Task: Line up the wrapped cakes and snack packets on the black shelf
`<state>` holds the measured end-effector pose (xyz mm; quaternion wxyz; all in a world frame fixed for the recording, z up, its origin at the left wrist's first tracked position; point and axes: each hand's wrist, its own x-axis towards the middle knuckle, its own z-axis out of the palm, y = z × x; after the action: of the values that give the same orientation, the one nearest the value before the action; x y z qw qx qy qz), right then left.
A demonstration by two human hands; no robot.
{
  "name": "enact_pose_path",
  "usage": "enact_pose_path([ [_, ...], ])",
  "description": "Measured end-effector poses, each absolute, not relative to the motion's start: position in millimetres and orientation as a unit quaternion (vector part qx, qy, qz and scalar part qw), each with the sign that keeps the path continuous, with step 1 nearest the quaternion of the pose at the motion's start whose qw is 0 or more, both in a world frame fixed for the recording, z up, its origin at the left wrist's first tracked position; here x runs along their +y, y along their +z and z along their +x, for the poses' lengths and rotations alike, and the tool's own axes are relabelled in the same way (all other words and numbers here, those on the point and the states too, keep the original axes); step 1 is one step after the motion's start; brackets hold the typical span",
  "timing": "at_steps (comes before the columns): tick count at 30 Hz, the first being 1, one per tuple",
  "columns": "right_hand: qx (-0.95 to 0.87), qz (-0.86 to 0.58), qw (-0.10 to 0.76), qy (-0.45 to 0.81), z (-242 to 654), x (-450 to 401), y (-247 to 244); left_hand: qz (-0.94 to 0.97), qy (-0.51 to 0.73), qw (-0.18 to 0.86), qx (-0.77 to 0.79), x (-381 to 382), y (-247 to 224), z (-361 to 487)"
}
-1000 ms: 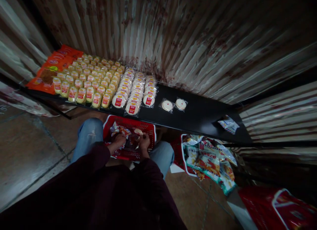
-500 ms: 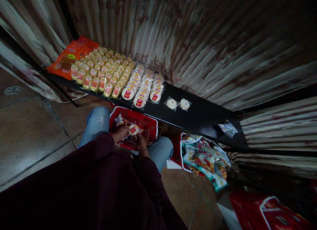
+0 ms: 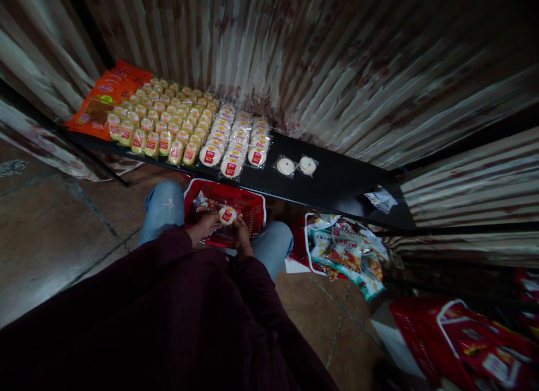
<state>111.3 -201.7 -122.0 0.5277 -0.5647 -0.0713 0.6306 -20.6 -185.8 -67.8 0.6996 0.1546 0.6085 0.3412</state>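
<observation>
A round white packaged snack with a red label is between my two hands, above the red basket between my knees. My left hand pinches its left edge. At its right edge, my right hand has its fingers closed on the wrapper. On the black board stand rows of round white packs with red labels, and beside them rows of yellow packs. Two round white packs lie apart to the right, with no large label showing.
An orange bag lies at the board's left end and a small wrapper at its right. A second basket holds snack bags. More red goods are at the lower right. Curtains hang behind.
The view has shifted slightly. My right hand has come up from below the round pack to its right edge, and the pack is now held more in the open between both hands.
</observation>
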Motion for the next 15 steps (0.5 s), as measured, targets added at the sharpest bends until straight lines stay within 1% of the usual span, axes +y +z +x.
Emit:
enact_pose_path([
  [4, -0.058, -0.537, 0.538, 0.648, 112.0, -201.2, -108.0, 0.189, 0.337, 0.688, 0.614, -182.4, -61.5, -26.0],
  [8, -0.084, -0.519, 0.540, 0.657, 113.3, -202.8, -95.0, 0.237, 0.340, 0.672, 0.614, -178.9, -55.5, -31.3],
  [15, -0.120, -0.499, 0.530, 0.675, 118.0, -205.6, -81.7, 0.283, 0.338, 0.660, 0.609, -173.7, -57.8, -21.3],
])
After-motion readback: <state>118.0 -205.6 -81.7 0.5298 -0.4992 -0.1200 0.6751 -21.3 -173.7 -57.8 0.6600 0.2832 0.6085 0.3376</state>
